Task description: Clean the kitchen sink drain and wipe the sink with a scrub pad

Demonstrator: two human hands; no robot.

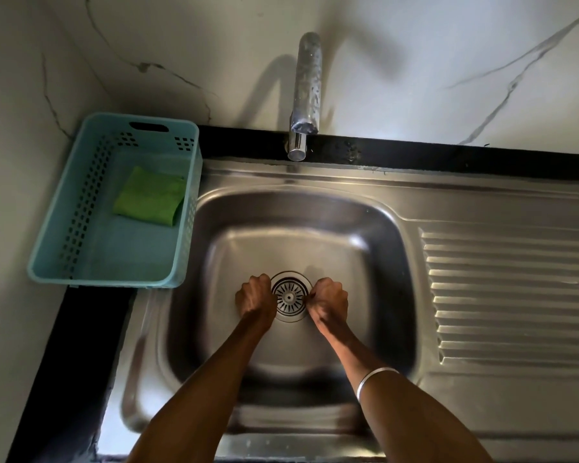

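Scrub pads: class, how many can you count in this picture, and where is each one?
1. The green scrub pad lies inside the blue basket, left of the sink. Neither hand holds one; none other is visible.

Black counter (64, 345) with basket (81, 248), sink (482, 208)
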